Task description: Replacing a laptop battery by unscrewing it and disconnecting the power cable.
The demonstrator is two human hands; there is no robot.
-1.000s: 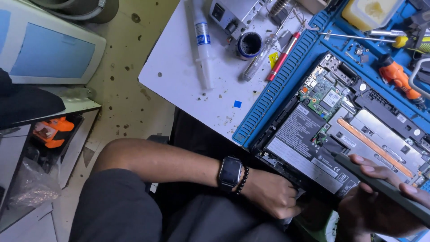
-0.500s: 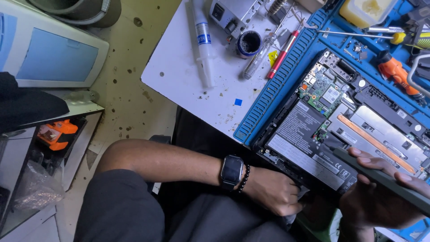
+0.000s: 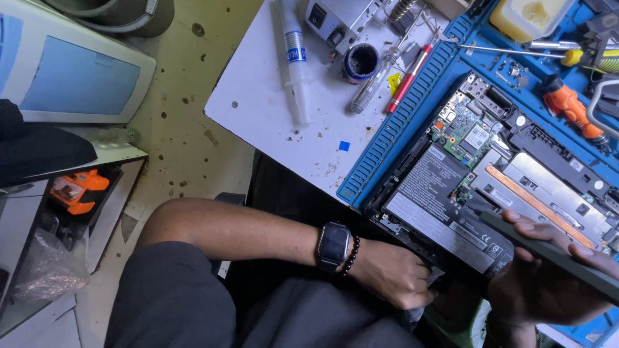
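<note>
Right hand grips a grey-green panel; left hand clenched in lap

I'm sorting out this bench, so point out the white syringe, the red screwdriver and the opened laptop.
white syringe (image 3: pixel 295 61): head view, middle of its barrel.
red screwdriver (image 3: pixel 408 77): head view, middle of its handle.
opened laptop (image 3: pixel 445 209): head view, on its battery.

You are in an electronics repair workshop: an opened laptop with bare circuit boards lies on a ribbed blue work mat, beside a white paste syringe, a red-handled screwdriver and a stained white bench.
</note>
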